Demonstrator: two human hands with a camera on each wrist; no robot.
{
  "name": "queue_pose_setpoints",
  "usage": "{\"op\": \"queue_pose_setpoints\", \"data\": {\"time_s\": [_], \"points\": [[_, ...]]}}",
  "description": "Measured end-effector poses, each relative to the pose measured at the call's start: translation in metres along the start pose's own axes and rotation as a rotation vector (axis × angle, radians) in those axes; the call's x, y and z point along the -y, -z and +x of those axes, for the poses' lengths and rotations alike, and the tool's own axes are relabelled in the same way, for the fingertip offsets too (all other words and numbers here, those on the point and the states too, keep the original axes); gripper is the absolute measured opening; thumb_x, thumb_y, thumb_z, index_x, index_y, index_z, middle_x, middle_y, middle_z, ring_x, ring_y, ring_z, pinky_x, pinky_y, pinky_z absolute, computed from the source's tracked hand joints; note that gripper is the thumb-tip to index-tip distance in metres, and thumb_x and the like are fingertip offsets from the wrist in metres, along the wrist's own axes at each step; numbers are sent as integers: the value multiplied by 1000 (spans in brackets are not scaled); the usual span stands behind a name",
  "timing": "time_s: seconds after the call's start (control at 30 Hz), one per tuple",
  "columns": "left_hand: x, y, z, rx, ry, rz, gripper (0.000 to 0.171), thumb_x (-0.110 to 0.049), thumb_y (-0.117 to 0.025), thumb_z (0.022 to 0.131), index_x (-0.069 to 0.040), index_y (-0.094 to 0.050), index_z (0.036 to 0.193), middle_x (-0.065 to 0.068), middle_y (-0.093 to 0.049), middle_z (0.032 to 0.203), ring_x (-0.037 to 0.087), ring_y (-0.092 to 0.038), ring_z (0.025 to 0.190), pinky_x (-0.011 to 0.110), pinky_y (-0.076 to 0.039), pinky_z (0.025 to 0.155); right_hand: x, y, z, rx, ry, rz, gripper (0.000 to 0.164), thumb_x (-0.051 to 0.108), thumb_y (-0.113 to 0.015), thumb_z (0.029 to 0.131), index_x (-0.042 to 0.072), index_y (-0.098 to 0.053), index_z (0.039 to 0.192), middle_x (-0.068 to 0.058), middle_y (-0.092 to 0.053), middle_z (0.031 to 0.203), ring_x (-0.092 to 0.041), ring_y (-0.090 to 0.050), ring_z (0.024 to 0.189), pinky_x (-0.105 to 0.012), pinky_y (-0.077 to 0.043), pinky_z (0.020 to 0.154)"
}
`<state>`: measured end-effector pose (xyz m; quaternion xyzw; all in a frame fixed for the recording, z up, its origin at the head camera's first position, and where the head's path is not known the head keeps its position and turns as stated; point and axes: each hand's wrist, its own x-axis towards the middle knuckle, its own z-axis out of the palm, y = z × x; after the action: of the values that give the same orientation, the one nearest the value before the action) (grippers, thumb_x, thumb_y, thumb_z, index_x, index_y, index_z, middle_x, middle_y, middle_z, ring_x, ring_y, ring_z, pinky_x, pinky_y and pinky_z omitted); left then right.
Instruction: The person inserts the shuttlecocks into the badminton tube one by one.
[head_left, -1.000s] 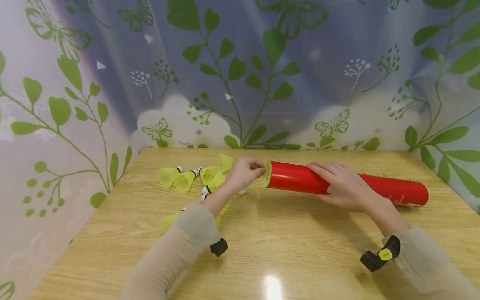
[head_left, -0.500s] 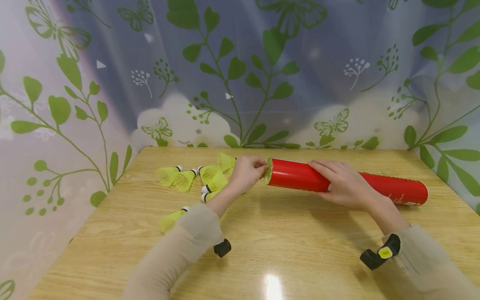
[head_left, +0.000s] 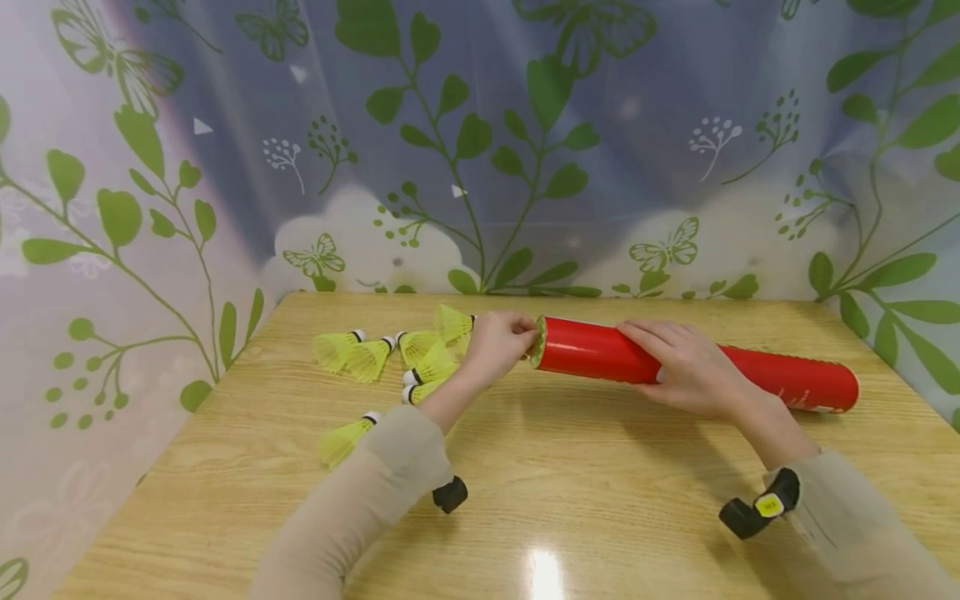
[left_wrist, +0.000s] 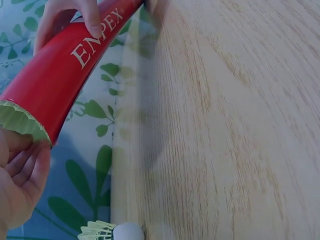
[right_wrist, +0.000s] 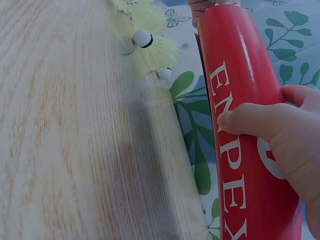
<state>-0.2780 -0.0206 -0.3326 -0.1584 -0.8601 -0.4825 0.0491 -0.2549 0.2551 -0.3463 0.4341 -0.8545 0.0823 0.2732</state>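
Observation:
My right hand (head_left: 693, 371) grips the red tube (head_left: 592, 346) round its middle, thumb across the near side. The tube slants, its left end raised off the table and its right end low. In its left mouth shows the yellow-green skirt of a shuttlecock (left_wrist: 20, 120), its cork hidden inside. My left hand (head_left: 498, 342) is at this mouth, thumb and fingers pinching the skirt's edge. White letters on the tube (right_wrist: 240, 165) show in both wrist views.
Several yellow shuttlecocks with white corks lie on the wooden table (head_left: 570, 492) at left, among them one alone nearer the front (head_left: 347, 439) and a pair (head_left: 369, 360) farther back. A leaf-patterned curtain (head_left: 495, 150) hangs behind the table.
My left hand has shifted slightly right, closer against the tube's mouth. The tube's left end has risen a touch; my right hand keeps its grip.

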Motion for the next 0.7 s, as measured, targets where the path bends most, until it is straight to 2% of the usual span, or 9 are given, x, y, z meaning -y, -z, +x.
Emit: {"op": "queue_pose_setpoints", "data": {"time_s": [0.17,0.4,0.7], "points": [[2,0,1,27,-21,23,10,-3,-62,86,2,-71,88,9,-68,75,14,-62,62,21,-50,55,-1,-1,0,12,0,-6,82,19,-85,58,1,-49,129,-16,-56,120,-32,-54,103,-50,-44,81],[2,-2,3,11,-27,74,10,-5,-63,86,0,-72,87,7,-69,77,13,-61,64,20,-48,55,0,0,0,27,-14,-3,84,19,-85,58,2,-48,131,-16,-55,121,-32,-53,104,-50,-44,82],[5,1,0,0,-34,53,11,-7,-64,86,-1,-71,91,7,-69,79,13,-61,64,21,-48,54,0,-1,1,51,-39,1,84,20,-85,59,4,-47,132,-16,-54,123,-32,-52,106,-51,-42,84]]}}
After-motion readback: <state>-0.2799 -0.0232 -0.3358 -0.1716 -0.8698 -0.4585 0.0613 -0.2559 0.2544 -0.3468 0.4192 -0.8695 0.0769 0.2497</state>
